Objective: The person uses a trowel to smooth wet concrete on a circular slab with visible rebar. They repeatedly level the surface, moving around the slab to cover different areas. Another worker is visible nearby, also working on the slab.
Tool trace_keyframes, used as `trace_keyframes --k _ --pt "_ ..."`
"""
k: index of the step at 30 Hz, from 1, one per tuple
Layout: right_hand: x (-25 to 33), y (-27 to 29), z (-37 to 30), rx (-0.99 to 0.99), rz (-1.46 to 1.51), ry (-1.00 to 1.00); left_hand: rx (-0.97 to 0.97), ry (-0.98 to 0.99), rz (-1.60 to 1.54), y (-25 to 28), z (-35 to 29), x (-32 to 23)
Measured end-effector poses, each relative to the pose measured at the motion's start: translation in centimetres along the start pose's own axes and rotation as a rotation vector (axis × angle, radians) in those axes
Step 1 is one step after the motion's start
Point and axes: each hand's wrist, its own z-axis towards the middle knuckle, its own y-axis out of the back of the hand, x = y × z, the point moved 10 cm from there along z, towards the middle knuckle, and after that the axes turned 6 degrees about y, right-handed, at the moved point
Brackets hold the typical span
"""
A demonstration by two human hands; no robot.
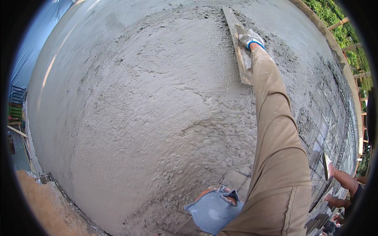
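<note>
My right arm, in a brown sleeve, reaches far out over a wide bed of wet grey concrete (138, 98). At its end my right hand (252, 38), in a pale, concrete-smeared glove with a blue cuff, is closed on a long, flat concrete float (240, 55). The float lies on the concrete, its length running away from me, with rough, lumpy concrete along its right side. To its left the surface looks smoother. My left hand is out of view. Torn blue denim (212, 210) of my clothing shows at the lower edge.
Bare steel mesh (323, 133) lies at the right, partly under concrete. Another person's legs (342, 181) stand beside it at the lower right. A pale board edge (346, 74) bounds the slab on the right. Blue sheeting (37, 35) hangs at the far left, above an orange-brown surface (47, 208).
</note>
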Motion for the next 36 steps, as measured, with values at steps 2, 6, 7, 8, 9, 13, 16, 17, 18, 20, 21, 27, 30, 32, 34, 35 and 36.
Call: trace_keyframes --k 2,6,7,8,9,13,16,17,18,20,21,27,30,32,34,35,36 --pt "-1.8 0.5 -1.3 -0.025 0.014 -0.027 0.065 0.021 0.101 -0.7 0.6 0.2" --pt "-3.5 -0.1 -6.1 -0.099 0.065 -0.011 0.043 -0.040 0.079 0.7 1.3 -2.2" --pt "-3.4 -0.8 -7.3 -0.058 0.041 0.048 0.044 -0.046 0.095 1.1 1.6 -3.0" --pt "-3.2 -1.2 -8.5 -0.059 0.033 0.117 0.042 -0.044 0.113 1.5 1.7 -3.6" --pt "-3.4 -1.9 -9.3 -0.025 0.019 0.147 0.044 -0.046 0.140 2.1 1.8 -4.2" --pt "-8.5 -1.3 -10.9 -0.083 -0.052 0.058 0.061 -0.036 0.231 3.3 2.2 -6.2" --pt "-14.0 -0.1 -11.4 -0.127 0.023 0.004 0.080 -0.015 0.290 3.5 2.2 -6.6" --pt "-15.3 -0.2 -11.9 -0.142 0.016 0.011 0.092 -0.010 0.312 3.4 2.1 -6.5" --pt "-16.8 -0.3 -12.0 -0.119 0.007 -0.047 0.106 0.002 0.338 3.0 2.1 -6.2" --pt "-19.4 -0.6 -12.9 -0.088 0.019 -0.124 0.156 0.042 0.426 2.1 1.7 -4.8" --pt "-20.4 -0.4 -13.5 -0.101 0.026 -0.152 0.127 0.016 0.359 1.8 1.6 -4.7" --pt "-18.4 -2.1 -15.7 -0.013 -0.024 -0.054 -0.033 -0.198 0.176 -0.5 1.5 -4.1" --pt "-10.6 -3.6 -16.7 -0.021 -0.092 0.212 -0.061 -0.257 -0.031 -0.9 1.7 -3.7" --pt "-4.2 -4.7 -17.7 0.045 -0.078 0.375 -0.235 -0.309 0.064 0.0 1.4 -4.2" --pt "2.7 -5.6 -20.1 0.082 -0.056 0.543 -0.275 -0.319 0.040 0.2 0.9 -4.4" --pt "6.1 -5.9 -21.8 0.087 -0.048 0.634 -0.277 -0.318 0.035 0.0 0.5 -4.5" --pt "9.2 -6.5 -23.8 0.129 -0.037 0.707 -0.268 -0.289 0.045 0.0 0.2 -4.4"
